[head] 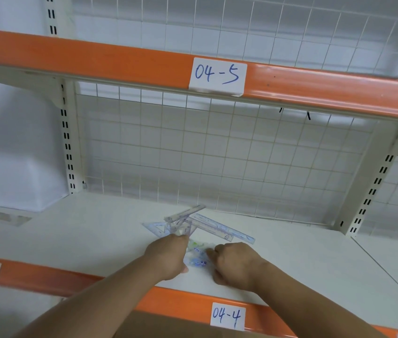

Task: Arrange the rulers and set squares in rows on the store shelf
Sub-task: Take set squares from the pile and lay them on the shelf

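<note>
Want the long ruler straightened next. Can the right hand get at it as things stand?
Probably yes: the long ruler lies flat on the shelf just beyond the right hand, its near end uncovered and nothing between them.

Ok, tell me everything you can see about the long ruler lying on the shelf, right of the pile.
The long ruler looks like clear plastic with a bluish tint and fine printed marks along its edges. It lies flat on the white shelf, slanting from back left to front right. Its back end meets the pile of rulers and set squares. It may be two rulers side by side.
</note>
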`<state>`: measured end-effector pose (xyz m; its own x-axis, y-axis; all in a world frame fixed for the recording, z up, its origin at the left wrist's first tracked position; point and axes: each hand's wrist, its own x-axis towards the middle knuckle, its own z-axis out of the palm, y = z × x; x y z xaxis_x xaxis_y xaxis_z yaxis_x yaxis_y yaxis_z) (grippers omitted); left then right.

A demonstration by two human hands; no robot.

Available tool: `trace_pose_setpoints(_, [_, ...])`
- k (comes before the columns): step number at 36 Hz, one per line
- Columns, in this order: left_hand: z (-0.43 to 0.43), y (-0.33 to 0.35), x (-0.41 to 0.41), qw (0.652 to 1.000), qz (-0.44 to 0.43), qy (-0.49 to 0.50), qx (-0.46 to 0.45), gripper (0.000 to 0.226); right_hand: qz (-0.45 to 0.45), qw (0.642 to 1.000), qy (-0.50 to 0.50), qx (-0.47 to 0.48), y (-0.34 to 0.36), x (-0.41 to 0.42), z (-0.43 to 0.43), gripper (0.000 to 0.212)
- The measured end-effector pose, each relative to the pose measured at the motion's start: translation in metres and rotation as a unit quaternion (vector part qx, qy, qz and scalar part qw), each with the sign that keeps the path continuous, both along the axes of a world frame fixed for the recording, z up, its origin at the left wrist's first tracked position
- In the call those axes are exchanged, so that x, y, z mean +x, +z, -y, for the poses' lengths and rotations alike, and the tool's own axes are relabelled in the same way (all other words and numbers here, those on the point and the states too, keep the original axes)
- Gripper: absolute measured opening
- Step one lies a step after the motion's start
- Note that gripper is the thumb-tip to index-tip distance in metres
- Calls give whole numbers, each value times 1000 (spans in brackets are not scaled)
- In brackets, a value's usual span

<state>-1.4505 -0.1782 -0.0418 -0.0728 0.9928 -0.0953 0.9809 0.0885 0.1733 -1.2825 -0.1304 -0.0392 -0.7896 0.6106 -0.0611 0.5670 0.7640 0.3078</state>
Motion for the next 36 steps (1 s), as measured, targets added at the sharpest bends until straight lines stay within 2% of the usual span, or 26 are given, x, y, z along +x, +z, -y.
trace_pose_setpoints(3, [2,1,1,999,-36,4,28,24,-17,1000,0,1,-1,2,-1,41])
trace_pose_setpoints(6, [4,5,-2,998,-48,23,21,28,-68,997,-20,-37,3,6,-4,45])
trace_pose_setpoints(8, [5,7,-6,998,-55,28,15,32,-148,984,-75,-70,10,13,-11,47])
trace_pose_setpoints(10, [6,9,-10,998,-54,36,12,24,-243,956,-153,-61,17,21,-19,37])
trace_pose_setpoints(11, [7,11,-13,998,-48,41,11,22,-251,949,-187,-47,18,25,-23,32])
trace_pose_setpoints(14, [7,12,-21,997,-38,67,9,35,-178,947,-254,-86,15,31,-26,29])
trace_pose_setpoints(16, [7,11,-25,996,-36,86,16,40,-155,939,-273,-141,11,29,-24,37])
trace_pose_setpoints(18, [6,9,-29,994,-38,104,22,39,-142,933,-285,-169,6,25,-22,47])
trace_pose_setpoints(20, [7,10,-32,993,-38,111,24,26,-133,930,-291,-181,1,21,-21,48])
trace_pose_setpoints(21, [8,12,-33,993,-42,111,25,15,-136,929,-292,-183,-1,20,-21,46])
trace_pose_setpoints(25, [11,13,-39,990,-52,124,29,30,-153,918,-302,-204,-5,18,-20,42])
trace_pose_setpoints(31, [14,13,-43,989,-60,132,22,29,-155,902,-322,-242,2,14,-19,43])
trace_pose_setpoints(34, [14,13,-43,989,-59,132,18,30,-183,898,-321,-239,1,9,-19,32])
trace_pose_setpoints(36, [14,12,-42,989,-60,132,18,31,-204,890,-329,-239,-3,5,-19,32])
